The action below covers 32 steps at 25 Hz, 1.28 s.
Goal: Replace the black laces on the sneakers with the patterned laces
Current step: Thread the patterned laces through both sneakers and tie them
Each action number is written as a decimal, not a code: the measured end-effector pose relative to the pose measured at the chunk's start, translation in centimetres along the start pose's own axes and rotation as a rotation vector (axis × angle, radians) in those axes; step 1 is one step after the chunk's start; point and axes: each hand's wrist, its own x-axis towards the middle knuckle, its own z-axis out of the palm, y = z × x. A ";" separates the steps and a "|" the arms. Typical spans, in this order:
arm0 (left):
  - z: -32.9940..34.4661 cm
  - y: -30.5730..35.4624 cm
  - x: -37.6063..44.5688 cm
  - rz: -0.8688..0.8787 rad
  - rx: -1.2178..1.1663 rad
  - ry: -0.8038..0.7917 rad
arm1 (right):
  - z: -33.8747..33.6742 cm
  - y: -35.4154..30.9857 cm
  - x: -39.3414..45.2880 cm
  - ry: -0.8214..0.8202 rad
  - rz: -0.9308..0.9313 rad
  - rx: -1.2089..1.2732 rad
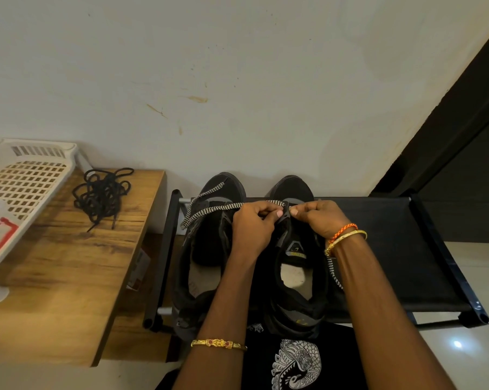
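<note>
Left hand (253, 223) curled, thumb and fingers pinching the patterned lace (209, 209) at the eyelet flap of the right sneaker (296, 266). Right hand (319, 218) pinches the same spot from the other side, fingertips nearly touching the left thumb. Both hands narrow, holding lace and flap at the forward eyelets.

From the left hand the lace runs away leftward, across the left sneaker (206, 249), its free end lying over that toe. Another stretch of patterned lace hangs below the right wrist, beside the right sneaker's outer edge.

Both sneakers sit side by side on a black rack (406, 249), toes to the wall. Neither has black laces in; those lie in a tangled pile, the black laces (102, 192), well left of the hands on the wooden surface (55, 277), near a white basket (24, 178).

Judgement: early stage, first eyelets of the right sneaker being threaded. To do it well: keep the flap steady with one hand, feed the tip squarely through, keep the flat lace untwisted, then even up both ends before crossing upward
</note>
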 end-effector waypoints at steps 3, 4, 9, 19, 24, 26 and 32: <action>0.0 0.0 -0.1 -0.006 -0.008 -0.002 | 0.2 0.2 0.3 0.004 0.011 -0.020; 0.0 0.1 -0.1 -0.002 -0.004 -0.002 | 0.3 0.3 0.4 0.020 -0.003 -0.037; -0.3 0.4 0.3 0.037 0.093 -0.036 | 1.1 1.3 1.1 0.140 -0.085 -0.221; -0.3 0.4 -0.1 0.024 0.097 -0.016 | 1.6 0.3 0.1 0.173 -0.075 -0.333; 0.0 0.8 -0.2 0.032 0.106 0.002 | 1.7 0.9 0.8 0.131 -0.061 -0.293; 0.1 1.0 -0.2 0.045 0.126 0.009 | 1.4 1.4 1.3 0.104 -0.053 -0.221; 0.4 0.8 -0.2 0.044 0.119 0.043 | 0.6 0.6 0.2 0.077 -0.012 -0.025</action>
